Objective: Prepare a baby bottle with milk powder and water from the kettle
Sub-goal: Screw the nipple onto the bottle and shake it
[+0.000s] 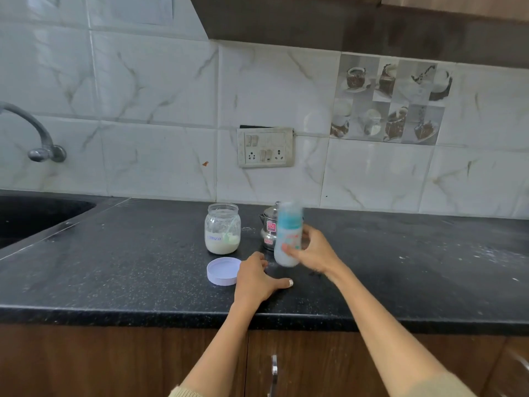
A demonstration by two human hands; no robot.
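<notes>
My right hand (313,250) grips a baby bottle (288,234) with a teal collar and milky white content; the bottle is blurred and held just above the black counter (143,267). Flat on the counter rests my left hand (259,277), fingers spread, holding nothing. A small steel kettle (269,227) stands right behind the bottle, partly hidden by it. Left of the kettle is an open glass jar of milk powder (222,232) with a green scoop inside. Its white lid (223,271) lies upturned just left of my left hand.
A dark sink (37,216) sits at the far left under a wall tap (34,133). A switch and socket panel (265,147) is on the tiled wall. Powder specks dot the counter at right. Wooden cabinet doors with a handle (274,373) are below the counter edge.
</notes>
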